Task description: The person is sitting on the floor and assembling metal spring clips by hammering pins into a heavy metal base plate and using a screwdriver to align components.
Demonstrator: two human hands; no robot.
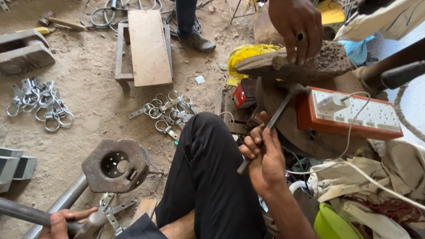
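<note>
- Two hands of the person work here: the right hand [265,159] is closed around a thin metal rod [270,126], and the left hand [59,223] is wrapped around a dark metal pipe [26,214] at the bottom left.
- The rod's long axis runs on a slant, from its lower end near the person's knee up and to the right, where its tip points under a rough slab of wood [292,64].
- It looks slim, grey and straight, darker near the lower end, and the fist covers its middle part.
- The rod sits between the black trouser leg [208,177] and an orange-and-white power strip [349,113], above a round rusty disc [283,128].
- Another person's hand [296,24], with a ring on one finger, presses down on the wooden slab from above.
- The pipe lies nearly level, running off the left edge, just below a rusty six-sided metal block [116,164] with a round hole.
- Heaps of metal ring clips [40,102] lie on the dirt floor, with a second heap [168,113] near the knee.
- A wooden stool [146,46] stands farther off, beside a shoe [197,42].
</note>
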